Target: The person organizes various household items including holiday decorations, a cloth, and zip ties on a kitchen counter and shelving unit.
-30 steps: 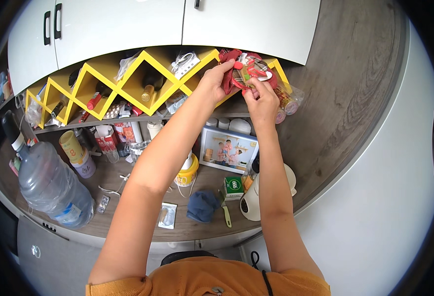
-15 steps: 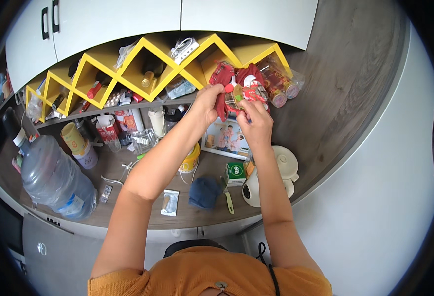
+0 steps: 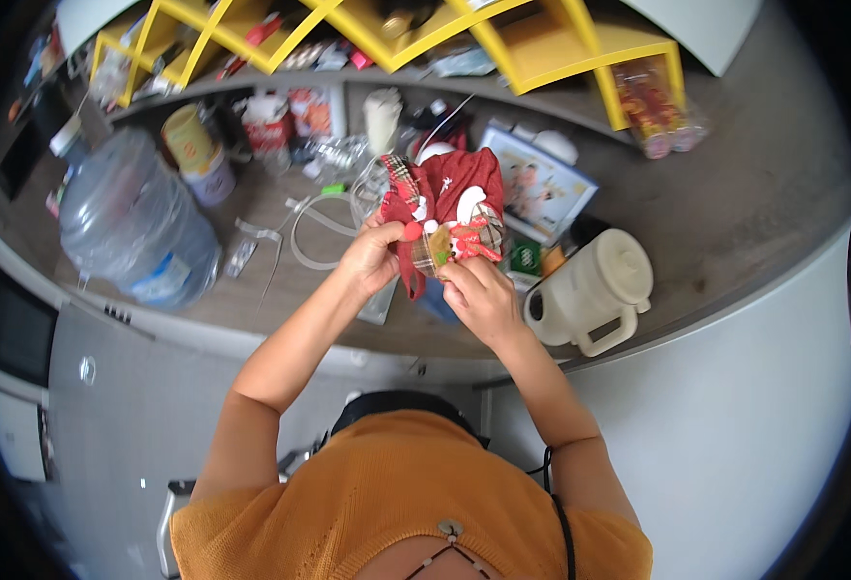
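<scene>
Both hands hold a red and plaid cloth piece (image 3: 464,179) with white, red and brown festive figures sewn on, over the front of the counter. My left hand (image 3: 372,253) pinches its left edge between thumb and fingers, beside a red pom-pom. My right hand (image 3: 484,298) grips the lower right edge, next to a red-scarfed figure. The piece looks like a festive stocking or bag; its folds hide which. Partly behind the right hand is a green box (image 3: 525,256), and a blue thing peeks out under the cloth.
A big clear water jug (image 3: 140,227) stands left, beside stacked cups (image 3: 193,155). A framed photo (image 3: 539,188) leans behind the cloth; a cream pitcher-shaped appliance (image 3: 595,290) is at right. Above runs a yellow zigzag shelf (image 3: 551,63). White cables (image 3: 295,242) lie mid-counter.
Both hands have brought the cloth piece down and nearer to me, away from the yellow shelf. The view has shifted, so the counter appears higher. Both hands keep their hold.
</scene>
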The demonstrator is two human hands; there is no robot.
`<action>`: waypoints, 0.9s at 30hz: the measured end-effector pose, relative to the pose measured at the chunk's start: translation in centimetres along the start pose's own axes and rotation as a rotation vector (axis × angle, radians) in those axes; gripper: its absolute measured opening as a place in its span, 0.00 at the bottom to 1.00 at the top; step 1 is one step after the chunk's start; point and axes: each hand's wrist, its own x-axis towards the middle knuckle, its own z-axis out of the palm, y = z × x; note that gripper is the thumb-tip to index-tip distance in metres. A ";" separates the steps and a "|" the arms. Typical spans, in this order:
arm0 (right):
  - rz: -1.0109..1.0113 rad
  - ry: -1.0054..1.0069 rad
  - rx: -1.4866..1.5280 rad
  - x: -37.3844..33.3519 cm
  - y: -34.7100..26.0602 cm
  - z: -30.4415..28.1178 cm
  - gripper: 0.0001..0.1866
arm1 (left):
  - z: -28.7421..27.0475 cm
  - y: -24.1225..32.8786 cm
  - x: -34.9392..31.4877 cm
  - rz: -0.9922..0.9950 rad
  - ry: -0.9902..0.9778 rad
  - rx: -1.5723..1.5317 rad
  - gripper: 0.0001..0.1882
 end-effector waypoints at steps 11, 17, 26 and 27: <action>0.450 -0.228 0.551 -2.8 -2.3 13.9 0.13 | -12.3 2.8 -6.8 0.194 0.339 -0.049 0.18; 0.580 -0.384 0.655 -3.2 -2.2 17.8 0.11 | -14.3 4.9 -6.9 0.252 0.361 0.066 0.19; 0.784 -0.479 0.833 -3.6 1.4 18.2 0.07 | -16.0 4.8 -7.4 0.048 0.223 0.071 0.20; 0.823 -0.467 0.874 -2.8 1.1 18.0 0.09 | -15.9 4.7 -7.3 0.014 0.199 0.051 0.20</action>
